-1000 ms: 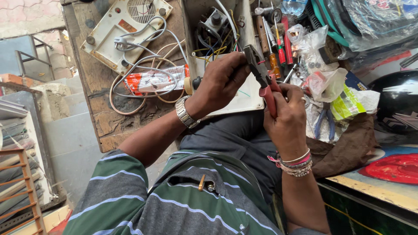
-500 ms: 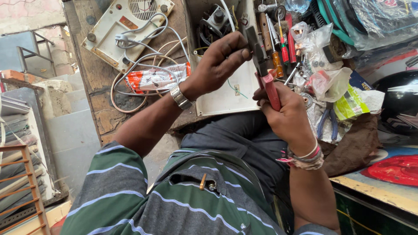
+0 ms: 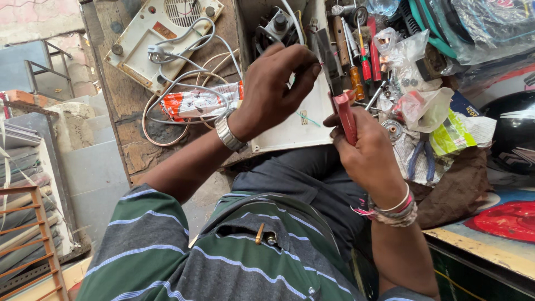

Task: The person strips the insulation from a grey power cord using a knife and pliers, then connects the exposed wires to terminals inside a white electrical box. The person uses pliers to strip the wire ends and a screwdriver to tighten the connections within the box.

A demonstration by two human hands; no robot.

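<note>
Pliers (image 3: pixel 341 97) with red handles stand upright in the right hand (image 3: pixel 365 150), their dark nose partly lost against the clutter behind, so what the tip bites on is hard to make out. That grip is closed around the handles, thumb along one red arm, beaded bands at the wrist. The left hand (image 3: pixel 276 89), a metal watch (image 3: pixel 228 131) on its wrist, pinches fingertips together just beside the pliers' nose; something thin seems caught there, though the fingers hide it and whether it is a wire cannot be told. Both hands hover over a white panel (image 3: pixel 295 131) lying on the wooden surface (image 3: pixel 134 145), its upper part covered by the left hand. To the left sits a white appliance housing (image 3: pixel 161 33) with a vent, cut off by the top edge, and a coil of white cable (image 3: pixel 184 83) looped over a red-and-white packet (image 3: pixel 198 103). Screwdrivers (image 3: pixel 359 61), plastic bags (image 3: pixel 429 100) and blue-handled pliers (image 3: pixel 421 159) crowd the right side, many items overlapping beyond telling apart. A striped shirt (image 3: pixel 223 262) fills the foreground.
</note>
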